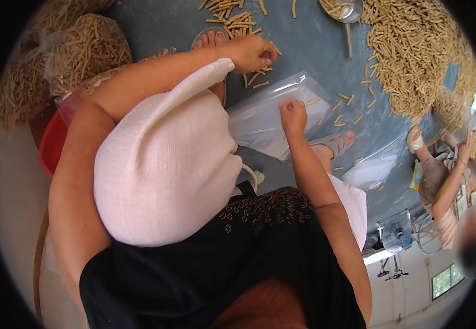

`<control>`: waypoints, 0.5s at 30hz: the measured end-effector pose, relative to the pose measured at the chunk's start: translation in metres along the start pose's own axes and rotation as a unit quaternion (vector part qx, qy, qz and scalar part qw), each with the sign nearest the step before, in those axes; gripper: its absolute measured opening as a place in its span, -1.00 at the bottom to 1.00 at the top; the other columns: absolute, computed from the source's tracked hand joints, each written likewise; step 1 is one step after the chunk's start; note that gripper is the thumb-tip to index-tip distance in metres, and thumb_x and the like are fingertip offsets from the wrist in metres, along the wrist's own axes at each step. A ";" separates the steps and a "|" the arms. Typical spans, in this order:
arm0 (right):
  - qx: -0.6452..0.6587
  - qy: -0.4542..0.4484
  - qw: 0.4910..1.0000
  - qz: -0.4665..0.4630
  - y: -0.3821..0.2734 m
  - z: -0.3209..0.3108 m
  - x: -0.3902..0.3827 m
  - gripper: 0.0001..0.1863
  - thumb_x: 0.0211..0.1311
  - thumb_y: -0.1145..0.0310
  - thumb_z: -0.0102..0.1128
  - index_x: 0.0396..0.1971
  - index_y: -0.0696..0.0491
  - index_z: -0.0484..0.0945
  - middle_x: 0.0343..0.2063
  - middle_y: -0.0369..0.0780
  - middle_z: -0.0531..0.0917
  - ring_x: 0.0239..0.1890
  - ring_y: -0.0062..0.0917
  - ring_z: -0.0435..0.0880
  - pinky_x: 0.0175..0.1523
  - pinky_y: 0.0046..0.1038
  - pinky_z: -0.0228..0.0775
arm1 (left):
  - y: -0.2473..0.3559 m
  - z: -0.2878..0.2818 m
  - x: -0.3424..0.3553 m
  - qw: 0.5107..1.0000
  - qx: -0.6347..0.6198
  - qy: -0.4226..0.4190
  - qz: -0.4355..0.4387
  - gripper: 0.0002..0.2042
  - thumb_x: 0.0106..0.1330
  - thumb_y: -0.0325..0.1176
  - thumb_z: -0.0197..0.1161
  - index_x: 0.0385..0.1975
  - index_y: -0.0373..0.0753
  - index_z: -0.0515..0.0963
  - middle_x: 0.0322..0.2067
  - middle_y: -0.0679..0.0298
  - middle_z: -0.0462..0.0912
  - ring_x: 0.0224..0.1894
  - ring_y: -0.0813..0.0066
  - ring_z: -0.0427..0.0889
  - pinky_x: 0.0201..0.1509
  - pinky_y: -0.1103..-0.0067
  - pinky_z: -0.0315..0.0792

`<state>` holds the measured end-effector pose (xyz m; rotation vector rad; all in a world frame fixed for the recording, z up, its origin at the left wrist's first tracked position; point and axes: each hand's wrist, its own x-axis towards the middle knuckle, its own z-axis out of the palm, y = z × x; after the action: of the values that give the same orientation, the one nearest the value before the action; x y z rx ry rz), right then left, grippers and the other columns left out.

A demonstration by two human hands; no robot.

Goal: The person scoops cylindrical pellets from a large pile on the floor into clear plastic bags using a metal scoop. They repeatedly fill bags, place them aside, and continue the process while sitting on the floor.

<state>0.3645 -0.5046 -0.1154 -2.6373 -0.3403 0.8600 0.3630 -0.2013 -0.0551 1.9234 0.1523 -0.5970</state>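
L hand (251,53) reaches out over the grey floor (304,44), grip pinched together on a few tan snack sticks (271,54); more loose sticks (257,79) lie just below it. R hand (293,115) sits nearer the body, fingers curled and pinching the edge of a clear plastic bag (265,118), which lies flat on the floor betw. both hands. Big stick pile (413,60) well to the R of both grips; metal scoop (345,13) up ahead. Filled bags (87,49) off to the L.
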 end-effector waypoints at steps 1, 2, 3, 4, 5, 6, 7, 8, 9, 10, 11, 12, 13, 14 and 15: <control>0.011 -0.016 1.000 0.013 0.003 0.002 0.006 -0.77 0.04 0.33 0.37 -0.35 0.07 0.52 -0.37 -0.16 0.55 -0.31 -0.28 0.56 -0.15 -0.28 0.43 | -0.003 0.004 0.001 1.000 -0.003 0.000 -0.011 -0.74 0.29 -0.33 0.20 -0.07 -0.24 0.59 -0.19 0.17 0.71 -0.14 0.29 0.69 -0.03 0.45 0.51; 0.021 -0.035 0.999 0.026 0.003 0.003 0.008 -0.76 0.04 0.34 0.37 -0.34 0.07 0.52 -0.37 -0.17 0.54 -0.32 -0.30 0.56 -0.14 -0.29 0.43 | -0.004 0.008 -0.001 1.000 -0.008 -0.001 -0.024 -0.74 0.29 -0.33 0.20 -0.07 -0.24 0.59 -0.19 0.17 0.71 -0.13 0.28 0.68 -0.03 0.46 0.50; 0.065 0.003 0.997 0.039 0.004 0.003 0.008 -0.77 0.04 0.34 0.37 -0.32 0.08 0.54 -0.37 -0.18 0.54 -0.32 -0.31 0.55 -0.15 -0.30 0.43 | -0.006 0.010 -0.003 0.999 -0.015 -0.005 -0.030 -0.74 0.29 -0.33 0.19 -0.08 -0.24 0.59 -0.18 0.16 0.71 -0.12 0.28 0.68 -0.02 0.46 0.50; 0.109 0.042 0.992 0.052 0.005 0.003 0.009 -0.77 0.05 0.35 0.36 -0.30 0.08 0.55 -0.38 -0.19 0.53 -0.33 -0.33 0.55 -0.15 -0.31 0.43 | -0.007 0.012 -0.005 0.999 -0.023 -0.009 -0.036 -0.75 0.29 -0.33 0.19 -0.08 -0.24 0.59 -0.18 0.16 0.71 -0.11 0.28 0.68 -0.01 0.46 0.49; 0.152 0.081 0.983 0.064 0.002 0.000 0.011 -0.76 0.05 0.35 0.36 -0.29 0.08 0.57 -0.39 -0.20 0.53 -0.34 -0.35 0.54 -0.15 -0.33 0.43 | -0.008 0.013 -0.006 0.999 -0.030 -0.012 -0.042 -0.75 0.29 -0.32 0.19 -0.08 -0.25 0.59 -0.17 0.16 0.70 -0.09 0.28 0.67 0.00 0.46 0.49; 0.136 0.097 0.984 0.063 -0.001 -0.005 0.016 -0.76 0.06 0.35 0.35 -0.27 0.08 0.58 -0.39 -0.21 0.52 -0.35 -0.35 0.54 -0.15 -0.33 0.43 | -0.009 0.013 -0.007 0.998 -0.040 -0.016 -0.053 -0.75 0.29 -0.32 0.19 -0.09 -0.25 0.59 -0.17 0.15 0.70 -0.09 0.28 0.67 0.01 0.46 0.49; 0.121 0.112 0.984 0.063 -0.002 -0.012 0.024 -0.76 0.06 0.35 0.35 -0.26 0.09 0.59 -0.40 -0.22 0.52 -0.36 -0.36 0.54 -0.15 -0.34 0.43 | -0.009 0.013 -0.009 0.997 -0.049 -0.020 -0.063 -0.75 0.29 -0.32 0.19 -0.09 -0.25 0.59 -0.17 0.15 0.70 -0.08 0.28 0.67 0.02 0.46 0.48; 0.103 0.132 0.984 0.065 0.001 -0.019 0.030 -0.75 0.07 0.36 0.34 -0.24 0.09 0.61 -0.41 -0.23 0.51 -0.36 -0.37 0.53 -0.16 -0.35 0.43 | -0.009 0.014 -0.008 0.996 -0.058 -0.026 -0.069 -0.75 0.29 -0.32 0.19 -0.09 -0.25 0.59 -0.16 0.15 0.70 -0.08 0.28 0.66 0.03 0.46 0.48; 0.062 0.064 0.995 0.034 0.007 -0.027 0.038 -0.75 0.09 0.34 0.36 -0.25 0.14 0.63 -0.39 -0.25 0.53 -0.38 -0.46 0.53 -0.21 -0.38 0.42 | -0.007 0.014 -0.008 0.996 -0.055 -0.022 -0.065 -0.75 0.29 -0.32 0.19 -0.09 -0.25 0.59 -0.17 0.15 0.70 -0.08 0.29 0.67 0.03 0.46 0.48; 0.114 0.030 0.992 0.044 0.012 -0.035 0.042 -0.78 0.09 0.34 0.37 -0.32 0.15 0.62 -0.42 -0.27 0.54 -0.41 -0.50 0.52 -0.25 -0.41 0.40 | -0.006 0.014 -0.009 0.997 -0.053 -0.019 -0.062 -0.75 0.29 -0.32 0.19 -0.08 -0.25 0.59 -0.17 0.15 0.70 -0.08 0.29 0.67 0.03 0.46 0.48; 0.166 -0.007 0.985 0.054 0.011 -0.044 0.045 -0.79 0.09 0.34 0.38 -0.38 0.16 0.61 -0.45 -0.28 0.54 -0.44 -0.53 0.50 -0.28 -0.44 0.38 | -0.005 0.014 -0.009 0.997 -0.050 -0.016 -0.061 -0.75 0.29 -0.32 0.19 -0.08 -0.25 0.58 -0.17 0.15 0.70 -0.08 0.30 0.67 0.03 0.46 0.48; 0.219 -0.047 0.973 0.063 0.008 -0.052 0.048 -0.79 0.09 0.33 0.39 -0.45 0.17 0.61 -0.48 -0.30 0.55 -0.46 -0.57 0.49 -0.32 -0.47 0.37 | -0.007 0.015 -0.011 0.997 -0.054 -0.019 -0.057 -0.74 0.30 -0.32 0.19 -0.07 -0.25 0.58 -0.17 0.15 0.70 -0.08 0.31 0.67 0.03 0.46 0.48; 0.230 -0.111 0.964 0.077 0.005 -0.063 0.051 -0.78 0.09 0.33 0.39 -0.51 0.17 0.58 -0.53 -0.31 0.54 -0.49 -0.60 0.47 -0.34 -0.50 0.33 | -0.010 0.015 -0.010 0.997 -0.057 -0.022 -0.052 -0.74 0.30 -0.32 0.19 -0.07 -0.24 0.58 -0.17 0.16 0.70 -0.08 0.31 0.66 0.03 0.46 0.48; 0.239 -0.174 0.951 0.091 -0.005 -0.082 0.049 -0.75 0.09 0.33 0.40 -0.56 0.16 0.55 -0.57 -0.33 0.52 -0.51 -0.64 0.44 -0.37 -0.52 0.30 | -0.013 0.014 -0.011 0.997 -0.062 -0.025 -0.047 -0.74 0.30 -0.32 0.20 -0.06 -0.24 0.57 -0.17 0.16 0.70 -0.08 0.32 0.66 0.03 0.46 0.48; 0.245 -0.233 0.935 0.109 -0.011 -0.099 0.043 -0.72 0.09 0.32 0.41 -0.62 0.16 0.52 -0.62 -0.34 0.51 -0.53 -0.67 0.42 -0.40 -0.55 0.26 | -0.014 0.013 -0.010 0.996 -0.067 -0.031 -0.044 -0.74 0.31 -0.32 0.20 -0.05 -0.24 0.57 -0.17 0.16 0.70 -0.08 0.32 0.66 0.03 0.46 0.48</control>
<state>0.4573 -0.5053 -0.0586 -2.0136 0.0604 1.4336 0.3449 -0.2058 -0.0659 1.7736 0.2325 -0.6862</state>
